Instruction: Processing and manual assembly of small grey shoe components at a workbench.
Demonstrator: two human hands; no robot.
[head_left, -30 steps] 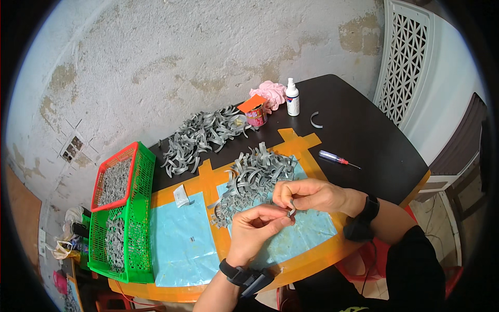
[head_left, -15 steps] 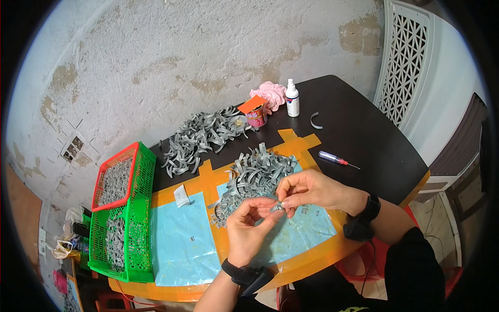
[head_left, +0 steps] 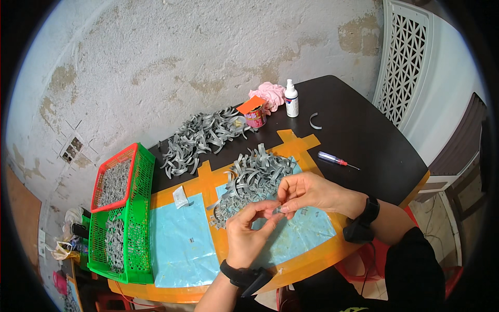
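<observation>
Fingertip to fingertip, both my hands pinch a small grey piece (head_left: 277, 210) above the blue sheet (head_left: 301, 234); its exact kind is too small to make out. My left hand (head_left: 250, 226) has thumb and forefinger closed on its near-left side. From the right, my right hand (head_left: 314, 194) closes thumb and fingers on the other end. Just beyond the fingers rises a heap of curved grey strips (head_left: 257, 169), with smaller grey pieces (head_left: 223, 212) along its near-left edge. A few small grey bits lie on the sheet beside my right hand.
At left, a green basket (head_left: 140, 229) and a red basket (head_left: 136, 156) hold small grey pieces. More grey strips (head_left: 192, 138) lie at the back, near a tin (head_left: 255, 117), pink cloth (head_left: 270, 94) and white spray bottle (head_left: 292, 101). A screwdriver (head_left: 335, 159) lies right.
My fingertips have shifted slightly around the small grey piece, and my left forefinger and thumb look straighter. Both hands stay over the blue sheet.
</observation>
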